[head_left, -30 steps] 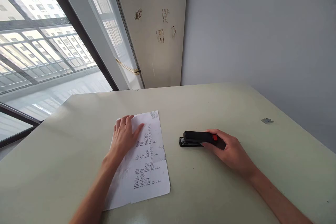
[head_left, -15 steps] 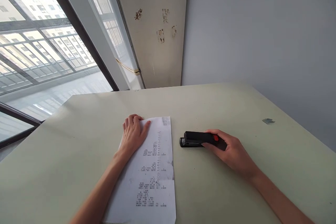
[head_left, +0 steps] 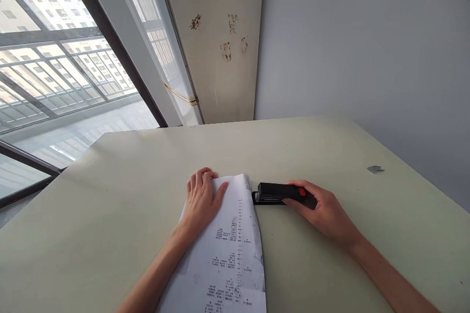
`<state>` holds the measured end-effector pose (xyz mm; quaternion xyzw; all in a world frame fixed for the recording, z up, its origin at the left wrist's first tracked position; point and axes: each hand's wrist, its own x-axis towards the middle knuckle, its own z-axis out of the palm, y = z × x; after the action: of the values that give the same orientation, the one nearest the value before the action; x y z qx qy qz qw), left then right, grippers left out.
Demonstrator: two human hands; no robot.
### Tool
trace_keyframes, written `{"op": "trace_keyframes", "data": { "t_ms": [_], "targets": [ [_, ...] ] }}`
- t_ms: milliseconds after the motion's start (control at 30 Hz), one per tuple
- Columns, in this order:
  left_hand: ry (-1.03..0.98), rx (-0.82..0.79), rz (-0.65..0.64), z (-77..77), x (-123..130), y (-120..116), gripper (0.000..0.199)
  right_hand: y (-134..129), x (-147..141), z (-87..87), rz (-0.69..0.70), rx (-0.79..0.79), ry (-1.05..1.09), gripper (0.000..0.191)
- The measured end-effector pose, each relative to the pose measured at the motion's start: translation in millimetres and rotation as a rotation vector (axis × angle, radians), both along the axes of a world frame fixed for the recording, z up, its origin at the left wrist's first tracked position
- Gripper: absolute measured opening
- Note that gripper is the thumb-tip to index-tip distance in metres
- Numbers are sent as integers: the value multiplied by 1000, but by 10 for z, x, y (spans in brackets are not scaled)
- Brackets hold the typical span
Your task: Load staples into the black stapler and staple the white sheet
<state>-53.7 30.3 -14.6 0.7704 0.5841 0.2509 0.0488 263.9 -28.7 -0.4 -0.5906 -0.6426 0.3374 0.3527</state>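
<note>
Printed sheets of paper (head_left: 235,234) lie in front of me, their right side bowed up. My left hand (head_left: 203,195) grips them at the far left corner, thumb on top and fingers curled past the edge. To the right is a black stapler (head_left: 273,190) with a red mark on its side, lying on the table with its jaw end pointing left. My right hand (head_left: 325,208) is wrapped around its rear, thumb low on the near side. The paper's far right edge reaches the stapler's jaw end; whether it sits between the jaws I cannot tell.
The pale green table (head_left: 312,156) carries a small grey-green scrap (head_left: 375,169) at the right. Behind the table stand a grey wall (head_left: 348,44) and a beige panel (head_left: 216,83) with brown stains. A glass window (head_left: 73,68) in a dark frame is at the left.
My left hand has drawn the paper to the right and a little nearer, up to the stapler, and its right side now bows. My right hand and the stapler have stayed in place.
</note>
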Motion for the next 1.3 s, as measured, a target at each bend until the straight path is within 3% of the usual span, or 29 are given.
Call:
{"op": "trace_keyframes", "data": {
  "t_ms": [667, 833, 1000, 1300],
  "targets": [
    [17, -18, 66, 36, -224, -197, 31, 25, 37, -32, -62, 49, -41, 40],
    [97, 3, -70, 94, -34, -93, 35, 16, 26, -19, -74, 34, -36, 39],
    [67, -14, -191, 114, 230, 41, 23, 8, 23, -16, -74, 14, -34, 40],
    [-45, -52, -107, 147, 183, 19, 24, 22, 37, -35, -55, 40, -52, 38]
  ]
}}
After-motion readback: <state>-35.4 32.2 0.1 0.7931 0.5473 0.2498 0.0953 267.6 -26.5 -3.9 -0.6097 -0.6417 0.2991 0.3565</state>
